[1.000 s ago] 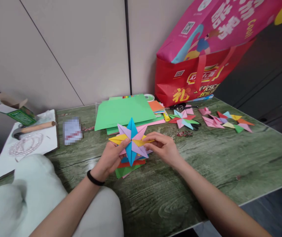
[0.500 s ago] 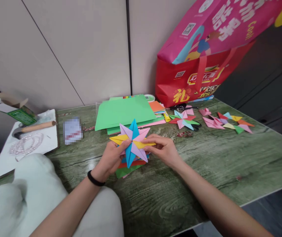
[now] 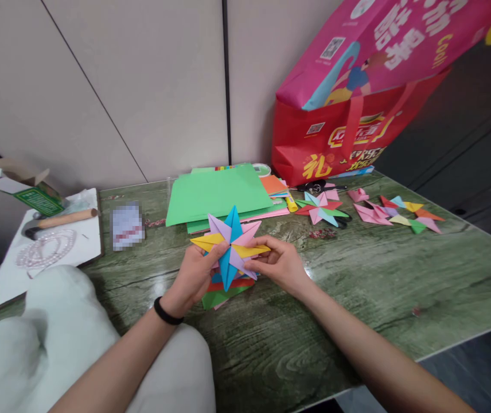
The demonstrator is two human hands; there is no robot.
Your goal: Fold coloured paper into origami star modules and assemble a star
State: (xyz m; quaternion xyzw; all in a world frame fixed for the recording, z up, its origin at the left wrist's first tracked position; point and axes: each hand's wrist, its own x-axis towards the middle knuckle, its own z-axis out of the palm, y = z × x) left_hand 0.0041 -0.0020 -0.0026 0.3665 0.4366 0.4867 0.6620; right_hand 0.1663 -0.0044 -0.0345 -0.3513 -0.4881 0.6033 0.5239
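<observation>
A folded paper star (image 3: 229, 265) with blue, purple, pink and yellow points is held up between my two hands. My left hand (image 3: 196, 267) is closed on its left side, the thumb pressed near the centre. With thumb and fingers, my right hand (image 3: 277, 261) pinches the right side, by a yellow point and the purple point below it. Under the star lies a small pile of coloured paper (image 3: 223, 298), partly hidden. Behind it is a stack of green sheets (image 3: 219, 195).
Finished-looking paper stars (image 3: 320, 207) and pink folded pieces (image 3: 372, 212) lie at the right. A red gift bag (image 3: 306, 143) stands at the back. On the left are a white board (image 3: 4, 287), a wooden-handled tool (image 3: 69, 219), beads and a green box (image 3: 41, 198). A pale plush-like shape (image 3: 69, 321) fills the lower left.
My right thumb has slid slightly left and down along the star's right side. The star stays in both hands, nearly still.
</observation>
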